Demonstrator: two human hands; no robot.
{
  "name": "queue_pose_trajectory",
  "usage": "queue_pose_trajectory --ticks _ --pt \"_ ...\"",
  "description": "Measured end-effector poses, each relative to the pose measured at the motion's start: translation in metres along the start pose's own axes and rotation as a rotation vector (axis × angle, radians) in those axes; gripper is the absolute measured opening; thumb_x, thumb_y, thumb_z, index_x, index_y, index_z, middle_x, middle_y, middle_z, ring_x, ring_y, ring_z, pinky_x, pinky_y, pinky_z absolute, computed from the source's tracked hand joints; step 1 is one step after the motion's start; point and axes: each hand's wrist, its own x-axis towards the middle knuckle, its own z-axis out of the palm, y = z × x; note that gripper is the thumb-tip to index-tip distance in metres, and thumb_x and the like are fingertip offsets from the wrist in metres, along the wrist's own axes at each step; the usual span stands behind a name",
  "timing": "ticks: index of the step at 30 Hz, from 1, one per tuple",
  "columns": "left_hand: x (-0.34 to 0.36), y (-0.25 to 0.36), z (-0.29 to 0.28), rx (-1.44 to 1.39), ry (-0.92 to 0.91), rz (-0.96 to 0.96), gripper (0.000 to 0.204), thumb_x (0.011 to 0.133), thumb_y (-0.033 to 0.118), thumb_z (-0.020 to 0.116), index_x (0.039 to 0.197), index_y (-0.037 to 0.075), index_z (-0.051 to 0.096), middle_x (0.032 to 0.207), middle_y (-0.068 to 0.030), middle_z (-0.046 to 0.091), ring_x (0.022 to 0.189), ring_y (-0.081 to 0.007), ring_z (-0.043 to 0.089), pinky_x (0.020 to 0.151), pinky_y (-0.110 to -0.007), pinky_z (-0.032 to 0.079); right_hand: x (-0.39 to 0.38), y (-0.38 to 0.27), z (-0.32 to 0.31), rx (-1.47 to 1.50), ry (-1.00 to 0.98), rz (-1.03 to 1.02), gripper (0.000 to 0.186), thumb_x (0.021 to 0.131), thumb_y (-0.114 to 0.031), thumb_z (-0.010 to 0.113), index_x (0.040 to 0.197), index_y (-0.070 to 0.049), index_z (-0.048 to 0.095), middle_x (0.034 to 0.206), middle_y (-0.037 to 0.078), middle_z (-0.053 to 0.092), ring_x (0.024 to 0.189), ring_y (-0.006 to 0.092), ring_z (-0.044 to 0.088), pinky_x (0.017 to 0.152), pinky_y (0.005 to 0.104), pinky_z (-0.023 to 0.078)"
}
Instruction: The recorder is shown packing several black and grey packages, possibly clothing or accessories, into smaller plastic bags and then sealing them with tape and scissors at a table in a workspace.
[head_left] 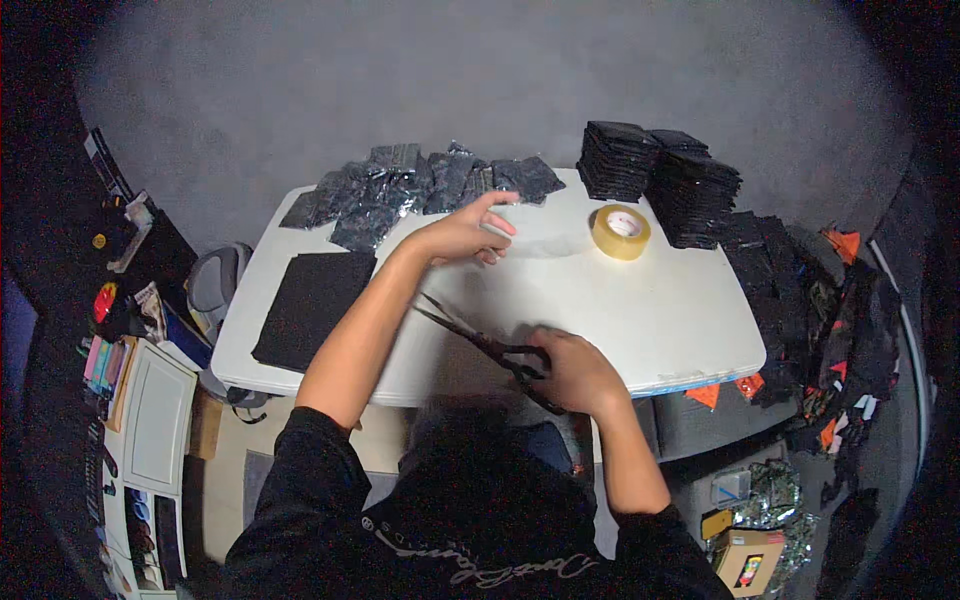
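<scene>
Above the middle of the white table (680, 330), my left hand (465, 233) reaches out with its fingers apart and slightly curled, with nothing visible in them. A faint greyish patch lies beside the fingertips; I cannot tell whether it is a shadow or clear film. Near the front edge, my right hand (580, 372) grips the handles of black scissors (470, 335), whose blades point to the far left and look slightly parted. A dark flat stack of cloth or sheets (315, 305) lies by my left forearm. A roll of clear yellowish tape (621, 232) stands right of my left hand.
Dark items in shiny clear packets (390, 190) are heaped along the far left edge. Tall piles of folded black pieces (615, 160) rise at the far right. Dark fabric with orange bits (840, 330) hangs beyond the right edge. A white cabinet (160, 415) stands at left.
</scene>
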Motion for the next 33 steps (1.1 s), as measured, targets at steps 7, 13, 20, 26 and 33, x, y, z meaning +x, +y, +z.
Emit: queue_pose_trajectory --ticks 7,13,20,26,33 --pt "-0.005 0.013 0.009 0.007 -0.050 -0.027 0.075 0.091 0.002 0.063 0.154 0.019 0.027 0.124 -0.0093 0.056 0.092 -0.0170 0.064 0.080 -0.034 0.057 0.026 0.012 -0.013 -0.181 -0.116 0.073 0.046 0.071 -0.024 0.079 0.113 -0.008 0.067 0.112 0.017 0.068 0.109 0.0352 0.064 0.095 0.0437 0.050" --pt "0.002 0.007 0.024 0.024 0.126 0.062 0.076 0.090 0.013 0.068 0.153 0.016 0.026 0.117 -0.0118 0.057 0.085 -0.0180 0.066 0.070 -0.032 0.058 0.050 0.037 0.017 -0.275 -0.066 0.045 0.052 0.076 -0.030 0.079 0.122 -0.008 0.067 0.125 0.022 0.064 0.117 0.0357 0.060 0.101 0.0417 0.049" --pt "-0.008 0.005 0.031 0.159 0.215 0.056 0.088 0.089 0.008 0.067 0.157 0.013 0.010 0.118 -0.0179 0.058 0.077 -0.0218 0.070 0.063 -0.034 0.060 0.052 0.020 0.001 -0.086 -0.012 0.105 0.055 0.083 -0.031 0.078 0.130 -0.005 0.062 0.112 0.018 0.066 0.107 0.0325 0.066 0.094 0.0386 0.053" --pt "-0.001 0.003 0.043 0.241 0.210 0.172 0.089 0.090 0.004 0.064 0.157 0.012 0.006 0.115 -0.0206 0.059 0.072 -0.0228 0.070 0.062 -0.035 0.061 0.081 0.059 0.032 1.306 0.165 0.395 0.040 0.094 -0.021 0.071 0.121 0.006 0.059 0.100 0.007 0.069 0.088 0.0135 0.067 0.076 0.0254 0.057" --pt "-0.007 0.014 0.051 0.234 0.271 0.036 0.084 0.091 0.007 0.063 0.156 0.014 0.011 0.104 -0.0167 0.060 0.065 -0.0219 0.069 0.054 -0.034 0.059 0.080 0.065 0.044 1.403 0.140 0.407 0.016 0.096 -0.018 0.069 0.103 -0.004 0.065 0.087 0.003 0.069 0.075 0.0108 0.067 0.071 0.0242 0.058"
